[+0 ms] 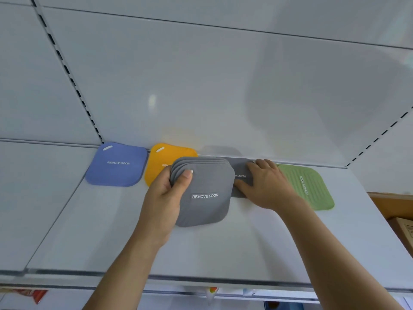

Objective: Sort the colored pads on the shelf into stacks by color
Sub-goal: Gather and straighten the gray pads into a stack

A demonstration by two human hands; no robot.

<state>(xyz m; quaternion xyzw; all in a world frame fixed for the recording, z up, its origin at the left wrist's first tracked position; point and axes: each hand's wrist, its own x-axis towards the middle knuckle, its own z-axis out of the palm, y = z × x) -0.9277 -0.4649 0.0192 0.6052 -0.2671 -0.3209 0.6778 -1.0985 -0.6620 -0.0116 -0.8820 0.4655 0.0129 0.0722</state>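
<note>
On the white shelf [67, 231], far left of both hands, a blue pad [117, 164] lies flat against the back wall, its "REMOVE ODOR" print reading upright and its hanging slot at the far left corner. Just left of and behind the left hand [164, 195] lies a yellow pad [164, 156], same orientation, its near right part hidden behind the held stack.

The left hand grasps a fanned stack of grey pads [204, 191], thumb across the top pad's upper left corner, fingers hidden beneath. The stack is raised and tilted slightly; its label reads upright toward the viewer.

Between the hands, a single grey pad [240, 175] lies flat on the shelf, its print reading upside down. The right hand [266, 184] rests on it with fingers extended flat, thumb on its near edge.

Just right of the right hand lies a green pad [310, 186], ribbed side up, its print running front to back. Cardboard boxes [400, 222] stand beyond the shelf's right edge.
</note>
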